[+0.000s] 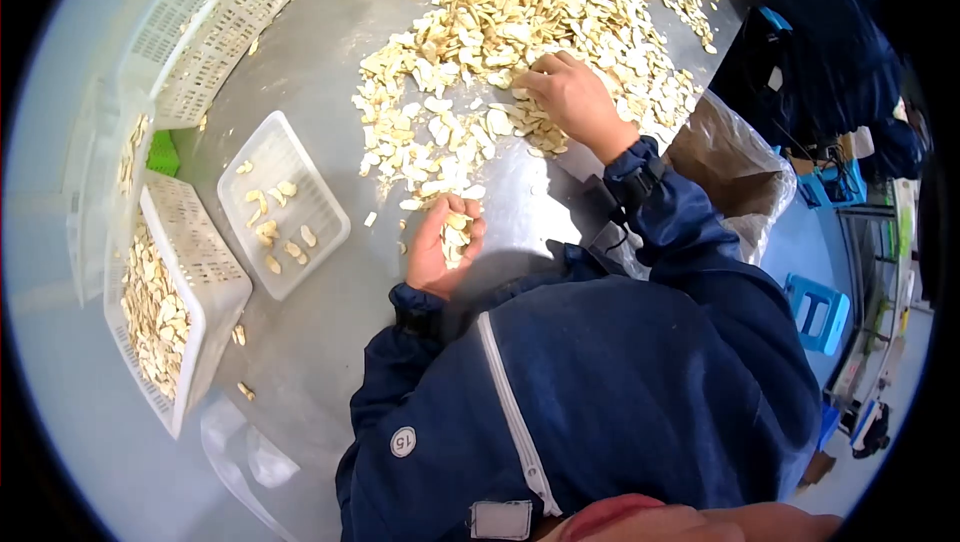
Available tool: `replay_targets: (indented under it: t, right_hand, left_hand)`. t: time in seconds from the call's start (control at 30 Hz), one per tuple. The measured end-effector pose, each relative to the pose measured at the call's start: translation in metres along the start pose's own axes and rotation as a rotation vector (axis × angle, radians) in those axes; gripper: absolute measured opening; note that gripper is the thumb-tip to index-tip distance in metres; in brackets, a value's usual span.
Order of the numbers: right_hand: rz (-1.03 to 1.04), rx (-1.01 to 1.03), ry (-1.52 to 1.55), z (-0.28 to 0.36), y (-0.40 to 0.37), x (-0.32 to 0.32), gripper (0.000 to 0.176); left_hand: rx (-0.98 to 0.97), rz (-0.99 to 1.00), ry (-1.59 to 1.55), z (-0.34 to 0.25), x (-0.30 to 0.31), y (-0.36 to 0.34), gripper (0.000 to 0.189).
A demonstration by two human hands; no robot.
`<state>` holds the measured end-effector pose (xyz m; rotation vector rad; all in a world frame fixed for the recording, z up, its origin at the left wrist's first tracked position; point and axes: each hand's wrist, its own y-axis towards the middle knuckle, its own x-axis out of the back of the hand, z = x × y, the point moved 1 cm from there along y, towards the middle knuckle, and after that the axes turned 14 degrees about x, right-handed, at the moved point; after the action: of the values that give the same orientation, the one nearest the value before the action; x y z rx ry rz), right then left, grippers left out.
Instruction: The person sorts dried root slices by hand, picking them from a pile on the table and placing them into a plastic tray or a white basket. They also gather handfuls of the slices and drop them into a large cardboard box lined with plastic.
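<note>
A large heap of pale, dried-looking slices [520, 17] spreads over the metal table, thinning out toward me. My left hand [436, 252] is cupped near the heap's front edge, its fingers curled around several pale slices [455, 237]. Over the heap's near side, my right hand [575, 100] reaches down with its fingertips together among the slices. Whether a slice is pinched there is hidden. A shallow white tray [325, 212] to the left of my left hand carries several slices lying apart from one another.
A white perforated basket [225, 282] full of slices stands at the left; another white basket [220, 52] is behind it. Several loose slices lie on the metal table [320, 342]. To the right are a plastic-lined bin [735, 157], a blue stool [818, 312] and a dark-clothed person [830, 42].
</note>
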<state>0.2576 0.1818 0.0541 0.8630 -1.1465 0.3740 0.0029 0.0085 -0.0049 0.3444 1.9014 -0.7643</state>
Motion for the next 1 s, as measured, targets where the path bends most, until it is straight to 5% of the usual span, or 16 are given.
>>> replay_targets:
  t: [0.33,0.63,1.0]
  right_hand:
    - [0.151,-0.019,0.008,-0.007,0.013,-0.006,0.01]
    - [0.182,-0.035,0.026,-0.01,0.003,0.0,0.032]
    - [0.201,0.02,-0.008,-0.015,0.005,0.001,0.02]
  left_hand:
    - [-0.006,0.021,0.013,-0.001,-0.003,0.0,0.025]
    - [-0.018,0.016,0.016,-0.002,-0.009,-0.001,0.026]
    - [-0.008,0.038,0.017,0.0,-0.002,0.001,0.026]
